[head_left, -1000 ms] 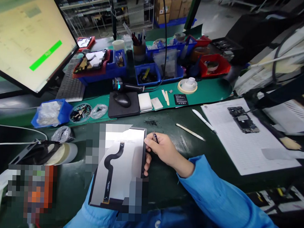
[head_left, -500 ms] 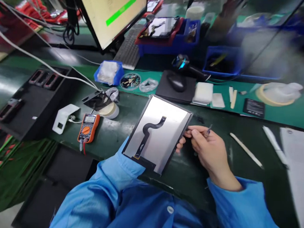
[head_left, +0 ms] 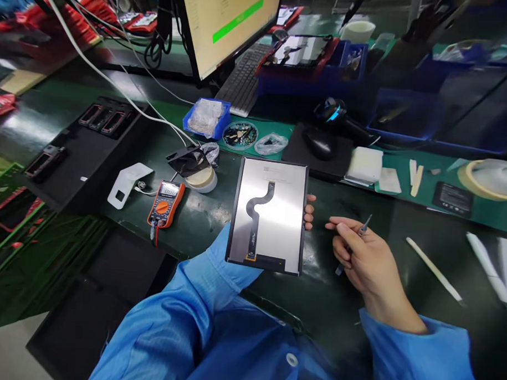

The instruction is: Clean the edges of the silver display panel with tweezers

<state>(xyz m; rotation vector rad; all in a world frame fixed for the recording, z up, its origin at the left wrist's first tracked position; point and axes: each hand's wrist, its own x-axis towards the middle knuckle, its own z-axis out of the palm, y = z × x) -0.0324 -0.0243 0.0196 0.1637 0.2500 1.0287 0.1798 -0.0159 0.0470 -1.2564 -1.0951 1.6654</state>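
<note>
Head view: one display panel (head_left: pixel 282 224) was held, silver side showing, above the worktop (head_left: pixel 328 298), the left hand's (head_left: pixel 309 212) grip closed around its edge. Apart from it, the right hand (head_left: pixel 367 255) pinched one slim pointed tool (head_left: pixel 365 225). One flex cable (head_left: pixel 255 215) appeared already fitted at the panel's lower end, its upper end joined to nothing visible; what work remained could not be determined. Also counted: one multimeter (head_left: pixel 163 207), one mouse (head_left: pixel 320 143).

Elec. wkshp, orange multimeter (head_left: pixel 165 206), dish (head_left: pixel 238 148) w/ sm. parts (head_left: pixel 240 134), PC monitor (head_left: pixel 236 22)
</note>
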